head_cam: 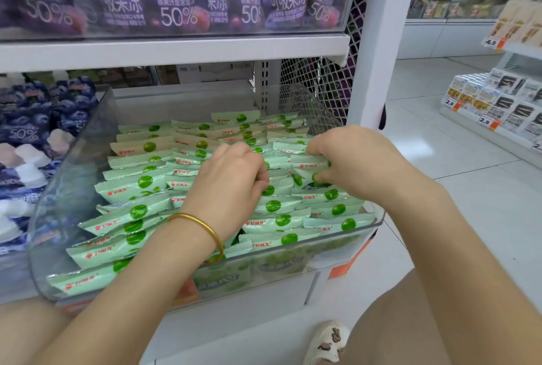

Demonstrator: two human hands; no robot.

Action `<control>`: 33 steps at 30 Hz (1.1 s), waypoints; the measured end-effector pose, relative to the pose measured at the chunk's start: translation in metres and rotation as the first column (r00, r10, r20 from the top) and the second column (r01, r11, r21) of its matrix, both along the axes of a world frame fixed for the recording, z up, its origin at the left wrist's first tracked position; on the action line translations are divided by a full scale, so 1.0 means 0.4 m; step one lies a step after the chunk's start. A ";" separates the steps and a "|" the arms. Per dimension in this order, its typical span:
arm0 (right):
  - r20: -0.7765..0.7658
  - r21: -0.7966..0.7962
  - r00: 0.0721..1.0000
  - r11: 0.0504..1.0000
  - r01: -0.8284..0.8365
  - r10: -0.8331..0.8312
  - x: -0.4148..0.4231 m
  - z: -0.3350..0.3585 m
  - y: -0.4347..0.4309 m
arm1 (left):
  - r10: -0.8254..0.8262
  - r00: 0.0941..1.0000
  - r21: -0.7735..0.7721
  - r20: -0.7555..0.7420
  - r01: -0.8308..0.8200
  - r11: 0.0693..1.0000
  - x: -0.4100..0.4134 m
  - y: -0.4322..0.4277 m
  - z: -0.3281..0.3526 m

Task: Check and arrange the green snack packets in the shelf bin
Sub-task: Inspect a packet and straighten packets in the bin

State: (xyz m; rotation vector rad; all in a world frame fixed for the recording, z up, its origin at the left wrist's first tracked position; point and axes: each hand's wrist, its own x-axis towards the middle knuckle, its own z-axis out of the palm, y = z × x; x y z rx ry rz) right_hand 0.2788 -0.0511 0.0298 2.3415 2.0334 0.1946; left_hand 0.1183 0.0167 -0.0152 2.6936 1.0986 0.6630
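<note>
Plastic-walled shelf bin: green snack packets rowed at left and far, middle-right looks unsorted; left hand curls among them, grip hidden; right hand pinches one.

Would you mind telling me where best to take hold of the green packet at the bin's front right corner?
Best pinch the packet by its ridged top seam, from above: that edge stands free, while its body is hemmed by neighbours and the bin's clear front wall.
</note>
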 end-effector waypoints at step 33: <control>-0.278 0.391 0.960 0.916 0.084 0.030 -0.002 -0.102 0.072 | -0.003 0.994 -0.025 0.113 0.006 1.000 -0.020 0.005 -0.005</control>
